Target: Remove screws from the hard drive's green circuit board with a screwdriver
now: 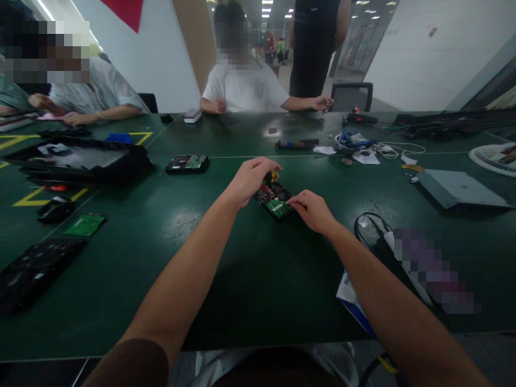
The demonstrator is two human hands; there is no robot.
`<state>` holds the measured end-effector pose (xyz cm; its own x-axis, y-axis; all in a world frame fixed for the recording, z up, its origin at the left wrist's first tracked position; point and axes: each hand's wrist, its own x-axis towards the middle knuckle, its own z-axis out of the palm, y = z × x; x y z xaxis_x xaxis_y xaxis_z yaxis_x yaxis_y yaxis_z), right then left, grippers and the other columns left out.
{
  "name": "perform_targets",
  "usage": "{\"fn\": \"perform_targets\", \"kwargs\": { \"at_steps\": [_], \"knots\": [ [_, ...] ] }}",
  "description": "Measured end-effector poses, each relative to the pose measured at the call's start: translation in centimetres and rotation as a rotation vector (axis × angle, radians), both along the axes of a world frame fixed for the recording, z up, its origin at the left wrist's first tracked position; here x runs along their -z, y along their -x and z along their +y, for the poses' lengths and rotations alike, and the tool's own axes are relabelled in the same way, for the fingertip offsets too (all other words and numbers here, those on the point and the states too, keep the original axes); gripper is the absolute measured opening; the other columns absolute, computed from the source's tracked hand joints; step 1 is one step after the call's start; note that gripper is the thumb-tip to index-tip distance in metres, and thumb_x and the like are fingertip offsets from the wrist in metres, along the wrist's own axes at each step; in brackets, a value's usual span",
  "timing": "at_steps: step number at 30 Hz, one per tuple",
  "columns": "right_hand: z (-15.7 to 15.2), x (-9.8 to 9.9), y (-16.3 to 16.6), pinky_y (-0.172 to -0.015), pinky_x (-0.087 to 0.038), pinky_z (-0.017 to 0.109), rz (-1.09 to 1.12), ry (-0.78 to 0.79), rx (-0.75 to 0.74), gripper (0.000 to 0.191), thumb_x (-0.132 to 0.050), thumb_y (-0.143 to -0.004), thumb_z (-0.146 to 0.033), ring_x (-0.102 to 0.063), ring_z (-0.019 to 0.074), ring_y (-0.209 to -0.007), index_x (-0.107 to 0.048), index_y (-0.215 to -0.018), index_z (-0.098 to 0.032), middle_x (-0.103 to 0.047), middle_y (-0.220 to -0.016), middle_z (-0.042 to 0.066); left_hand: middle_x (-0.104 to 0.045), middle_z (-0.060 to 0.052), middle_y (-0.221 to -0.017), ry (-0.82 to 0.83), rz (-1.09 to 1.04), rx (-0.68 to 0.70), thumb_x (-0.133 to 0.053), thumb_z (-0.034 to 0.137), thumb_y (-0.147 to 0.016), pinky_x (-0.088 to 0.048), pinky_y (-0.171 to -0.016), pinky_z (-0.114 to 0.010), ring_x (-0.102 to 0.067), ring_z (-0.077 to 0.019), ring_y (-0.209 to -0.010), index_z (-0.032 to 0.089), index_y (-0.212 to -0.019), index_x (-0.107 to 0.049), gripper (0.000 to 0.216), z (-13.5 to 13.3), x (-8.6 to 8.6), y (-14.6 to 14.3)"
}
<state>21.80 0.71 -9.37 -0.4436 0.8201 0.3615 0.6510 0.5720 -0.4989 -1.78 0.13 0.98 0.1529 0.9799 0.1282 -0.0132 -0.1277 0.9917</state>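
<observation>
A small black device point(278, 215) with a green circuit board point(278, 206) lies on the table in front of me. Over its far side is my left hand point(253, 180), its fingers closed round a yellow-and-black handle point(273, 176) that looks like a screwdriver's; the tip is hidden. My right hand point(312, 210) is at the device's right edge, thumb and forefinger pinched together by the board's corner. Whatever sits between those fingertips is too small to make out.
Left on the green table are a similar device point(187, 164), a black tray point(80, 158), a loose green board point(86, 224) and a black panel point(38, 271). Right are a grey metal box point(463, 189), cables point(363, 142) and a power strip point(409, 269). Co-workers sit opposite.
</observation>
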Motion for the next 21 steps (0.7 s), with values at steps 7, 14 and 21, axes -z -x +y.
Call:
{"fn": "perform_targets", "kwargs": {
  "at_steps": [7,14,21],
  "knots": [
    [-0.07,-0.14,0.01,-0.086,-0.051,0.037,-0.008,0.009,0.006,0.022,-0.061,-0.103,-0.02,-0.065,0.0208,-0.094,-0.081,-0.109,-0.028,-0.069,-0.105,0.006,-0.075,-0.011,-0.09,0.116,-0.205,-0.022,-0.058,0.038,-0.087,-0.053,-0.061,-0.028,-0.071,-0.0223,-0.086,0.018,-0.088,-0.063,0.021,0.71,0.99,-0.35],
    [-0.18,-0.31,0.15,-0.087,-0.051,0.037,0.011,0.009,0.0,0.022,-0.061,-0.102,-0.018,-0.065,0.0208,-0.095,-0.081,-0.108,-0.027,-0.069,-0.103,0.006,-0.069,-0.011,-0.092,0.033,-0.05,-0.039,-0.062,0.042,-0.087,-0.051,-0.058,-0.025,-0.064,-0.02,-0.086,0.015,-0.083,-0.073,0.029,0.48,0.45,0.27],
    [-0.33,-0.61,0.22,-0.088,-0.051,0.036,0.006,0.005,-0.002,0.022,-0.062,-0.101,-0.017,-0.066,0.021,-0.095,-0.081,-0.107,-0.026,-0.07,-0.102,0.006,-0.072,-0.008,-0.084,0.182,-0.232,0.014,-0.065,0.042,-0.087,-0.053,-0.058,-0.026,-0.07,-0.0199,-0.079,0.017,-0.093,-0.068,0.026,0.52,0.81,-0.13]
  ]
}}
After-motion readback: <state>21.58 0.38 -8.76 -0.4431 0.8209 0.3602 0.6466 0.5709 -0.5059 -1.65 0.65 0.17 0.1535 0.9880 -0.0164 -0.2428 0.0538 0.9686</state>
